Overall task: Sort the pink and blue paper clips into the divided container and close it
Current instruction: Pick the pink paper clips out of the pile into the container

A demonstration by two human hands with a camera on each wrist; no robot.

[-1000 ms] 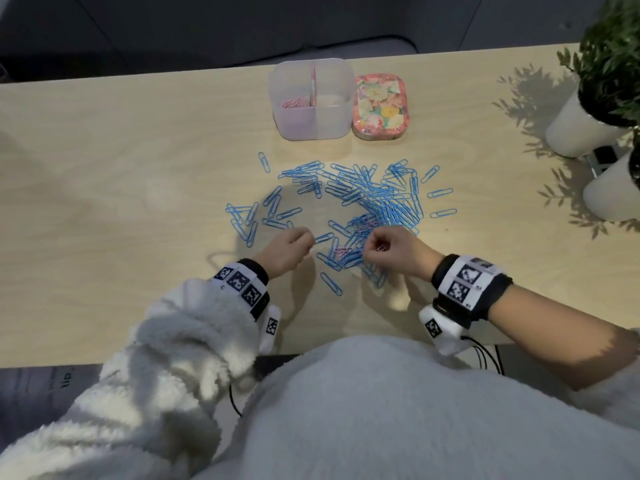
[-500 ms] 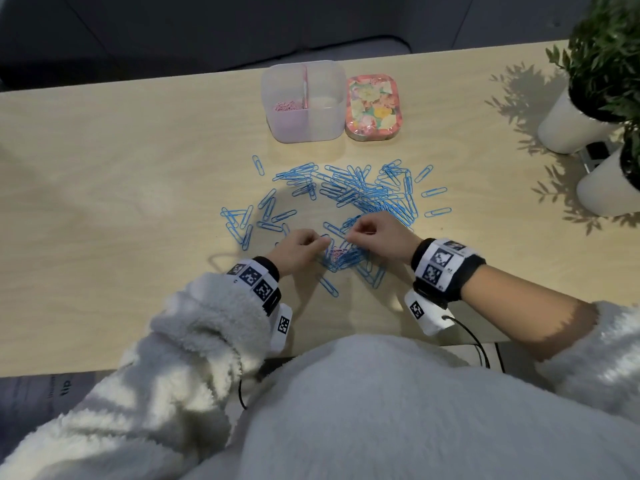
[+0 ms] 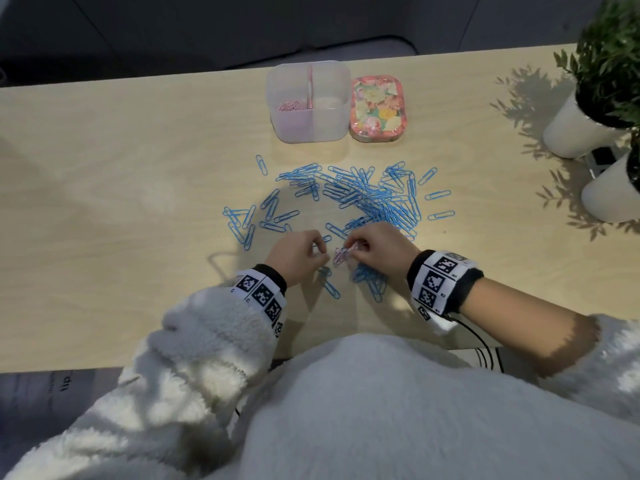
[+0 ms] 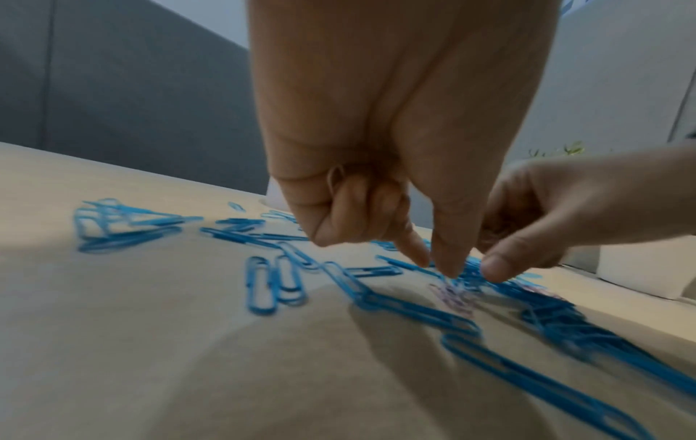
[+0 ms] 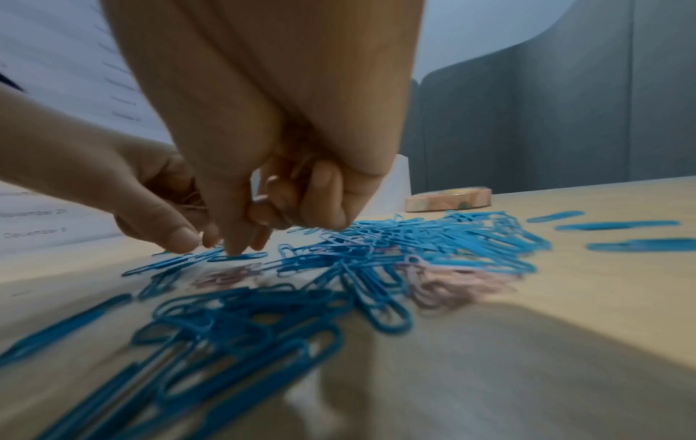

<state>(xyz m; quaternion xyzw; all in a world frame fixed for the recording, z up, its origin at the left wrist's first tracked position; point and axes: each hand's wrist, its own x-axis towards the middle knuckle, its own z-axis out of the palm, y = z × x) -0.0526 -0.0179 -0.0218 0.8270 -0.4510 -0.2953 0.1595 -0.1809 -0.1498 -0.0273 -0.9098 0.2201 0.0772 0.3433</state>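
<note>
The left hand point(image 3: 299, 252) is curling its fingers round a few small pink wire paper clips point(image 4: 336, 178) tucked against the palm, while its thumb and forefinger are reaching down toward a small tangle of loose pink clips point(image 3: 341, 255) lying on the pale wooden counter point(image 3: 121, 202). The right hand point(image 3: 379, 245) is working just beside it, pinching at the same tangle and keeping more pink clips point(image 5: 265, 187) folded under its curled fingers. Around and beyond both hands, the bright blue wire paper clips point(image 3: 374, 199) are lying scattered across the counter, thickest in a heap ahead of the right hand, with a few pink ones point(image 5: 452, 282) mixed in. Farther back, the translucent divided plastic container point(image 3: 308, 102) is standing open, with pink clips sitting in its left compartment. Its flowered pink lid point(image 3: 377, 105) is lying flat, just beside it on the right. Two white pots of green plants point(image 3: 581, 126) are standing at the far right edge.
</note>
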